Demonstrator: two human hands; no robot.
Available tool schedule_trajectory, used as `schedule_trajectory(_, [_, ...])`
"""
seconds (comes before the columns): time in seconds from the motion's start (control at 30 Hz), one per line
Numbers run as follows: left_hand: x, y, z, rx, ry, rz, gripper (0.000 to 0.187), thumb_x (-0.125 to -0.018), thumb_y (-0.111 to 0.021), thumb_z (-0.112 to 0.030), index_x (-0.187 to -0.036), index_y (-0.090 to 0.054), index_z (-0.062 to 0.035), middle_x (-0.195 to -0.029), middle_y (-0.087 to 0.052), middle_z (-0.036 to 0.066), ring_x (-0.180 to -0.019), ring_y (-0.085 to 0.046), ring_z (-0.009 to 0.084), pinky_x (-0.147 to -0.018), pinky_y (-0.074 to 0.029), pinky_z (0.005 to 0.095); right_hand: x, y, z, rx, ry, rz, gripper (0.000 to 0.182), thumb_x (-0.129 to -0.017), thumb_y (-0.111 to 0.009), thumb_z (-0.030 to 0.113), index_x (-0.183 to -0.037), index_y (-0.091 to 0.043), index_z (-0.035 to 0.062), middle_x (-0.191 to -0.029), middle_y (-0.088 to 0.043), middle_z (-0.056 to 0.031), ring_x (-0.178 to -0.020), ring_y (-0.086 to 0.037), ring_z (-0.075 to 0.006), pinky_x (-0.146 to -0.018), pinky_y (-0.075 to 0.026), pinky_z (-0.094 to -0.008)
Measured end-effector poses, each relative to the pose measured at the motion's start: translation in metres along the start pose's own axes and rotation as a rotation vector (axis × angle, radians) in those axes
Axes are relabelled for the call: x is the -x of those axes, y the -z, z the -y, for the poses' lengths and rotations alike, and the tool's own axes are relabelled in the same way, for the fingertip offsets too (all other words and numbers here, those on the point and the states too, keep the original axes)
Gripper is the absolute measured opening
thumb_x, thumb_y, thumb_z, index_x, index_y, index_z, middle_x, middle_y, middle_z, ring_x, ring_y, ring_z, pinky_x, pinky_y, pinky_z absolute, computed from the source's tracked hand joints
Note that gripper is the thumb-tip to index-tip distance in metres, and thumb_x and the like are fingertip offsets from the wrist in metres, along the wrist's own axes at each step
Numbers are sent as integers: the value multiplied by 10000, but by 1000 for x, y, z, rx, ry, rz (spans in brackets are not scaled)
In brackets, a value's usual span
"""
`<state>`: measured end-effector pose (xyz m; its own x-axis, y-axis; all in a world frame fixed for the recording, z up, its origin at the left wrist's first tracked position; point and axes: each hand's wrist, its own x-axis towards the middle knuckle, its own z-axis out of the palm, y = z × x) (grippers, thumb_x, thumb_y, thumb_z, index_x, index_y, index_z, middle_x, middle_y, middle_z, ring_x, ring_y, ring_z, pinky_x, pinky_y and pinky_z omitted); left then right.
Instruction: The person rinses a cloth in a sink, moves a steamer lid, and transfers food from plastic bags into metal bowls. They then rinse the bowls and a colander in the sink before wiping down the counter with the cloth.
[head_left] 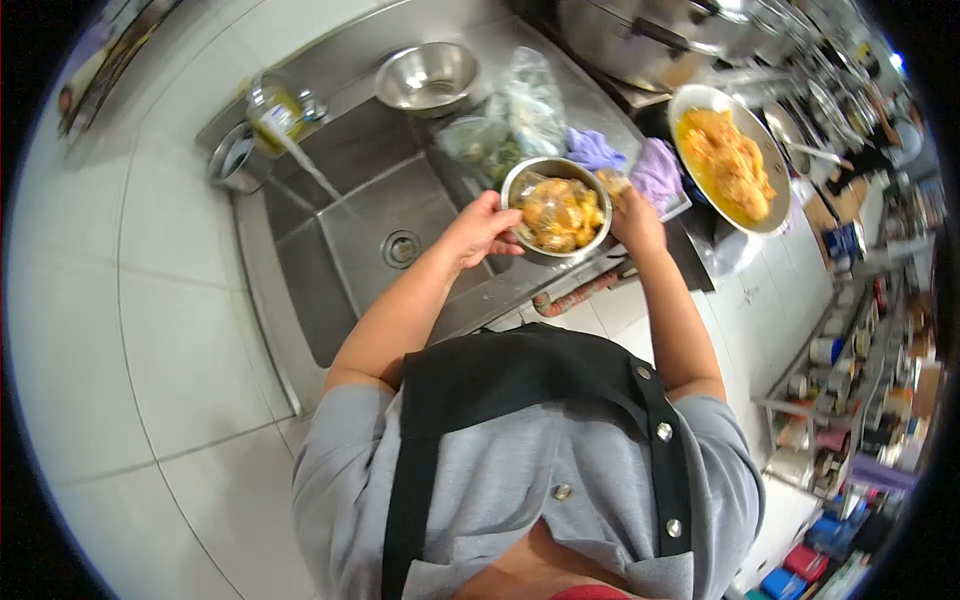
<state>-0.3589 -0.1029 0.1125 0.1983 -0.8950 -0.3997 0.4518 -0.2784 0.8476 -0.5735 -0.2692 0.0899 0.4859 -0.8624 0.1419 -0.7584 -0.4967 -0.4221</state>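
Note:
A round metal bowl (517, 183) is over the sink's right edge, with orange-yellow food pieces (560, 215) in clear plastic inside it. My left hand (484, 232) grips the bowl's left rim, thumb on top and fingers curled at the side. At the right rim, my right hand (638, 222) is closed on a brownish, shiny bunch of what looks like a clear plastic bag (613, 184). Whether it also supports the bowl is hidden. Behind the bowl lie clear plastic bags (530, 100) with something green, and purple cloths (655, 175).
Water runs from a tap into the steel sink (350, 262). An empty metal bowl (428, 78) stands at its back. To the right, a white pan (735, 160) holds orange food in yellow liquid. A large pot (640, 45) stands behind. A loaded shelf (835, 390) is farther right; a person (905, 140) is beyond.

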Motion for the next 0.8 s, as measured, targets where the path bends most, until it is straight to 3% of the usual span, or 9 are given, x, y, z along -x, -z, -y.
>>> schedule_trajectory(0.07, [2, 33, -14, 5, 92, 148, 190, -846, -568, -159, -973, -459, -69, -765, -545, 25, -662, -569, 148, -622, -551, 347, 6, -6, -4, -17, 62, -71, 305, -745, -583, 193, -1001, -501, 48, -932, -589, -223, -890, -557, -392, -755, -446, -469])
schedule_trajectory(0.17, [-22, 132, -37, 128, -269, -129, 210, -824, -563, -81, -1010, -472, -40, -797, -580, 81, -670, -600, 195, -642, -539, 355, 19, -21, -4, -62, 123, -200, 352, -750, -588, 134, -1078, -482, 58, -973, -552, -211, -925, -507, -393, -808, -392, -453])
schedule_trajectory(0.23, [-25, 204, -69, 291, -479, -550, 203, -824, -459, 15, -1027, -468, 5, -782, -564, 120, -661, -595, 227, -669, -544, 360, 25, -36, -8, -94, 108, -292, 389, -749, -584, 132, -1117, -476, 67, -1007, -533, -205, -983, -479, -373, -856, -361, -441])
schedule_trajectory(0.3, [-28, 263, -96, 445, -601, -869, 241, -844, -398, 38, -1078, -456, 26, -934, -512, 143, -850, -561, 237, -795, -524, 376, 25, -45, -4, -85, 61, -357, 390, -749, -576, 128, -1122, -474, 75, -1022, -524, -191, -1013, -460, -357, -892, -334, -427])
schedule_trajectory(0.4, [-44, 314, -121, 401, -500, -686, 349, -823, -466, 25, -1166, -401, 26, -1090, -461, 159, -942, -514, 278, -835, -489, 418, 20, -58, 0, 32, 4, -391, 362, -769, -561, 134, -1120, -473, 112, -1009, -518, -147, -981, -470, -336, -877, -337, -429])
schedule_trajectory(0.53, [-94, 332, -139, 255, -446, -806, 537, -778, -545, -34, -1259, -309, -68, -1218, -351, 178, -1099, -387, 330, -854, -442, 488, 17, -61, 0, 61, -83, -391, 346, -763, -561, 139, -1099, -486, 175, -987, -511, -134, -968, -481, -342, -810, -382, -445])
schedule_trajectory(0.6, [-121, 355, -141, 407, -479, -911, 510, -743, -553, -14, -1208, -344, -40, -1157, -405, 186, -1043, -439, 330, -820, -454, 477, 17, -57, 1, 50, -51, -363, 349, -762, -558, 149, -1102, -486, 177, -997, -509, -138, -956, -482, -347, -804, -387, -447])
schedule_trajectory(0.7, [-170, 434, -140, 718, -576, -770, 397, -736, -521, -16, -1119, -421, -29, -1115, -419, 160, -984, -468, 295, -758, -466, 437, 14, -60, -6, 99, -28, -361, 338, -768, -551, 163, -1100, -489, 174, -989, -509, -140, -960, -477, -344, -809, -383, -448])
schedule_trajectory(0.8, [-179, 437, -149, 798, -518, -831, 309, -764, -478, -25, -1068, -429, -7, -1040, -448, 153, -927, -477, 285, -705, -464, 414, 14, -59, -4, 106, -43, -376, 330, -767, -561, 178, -1090, -492, 166, -977, -509, -136, -947, -473, -338, -812, -379, -442])
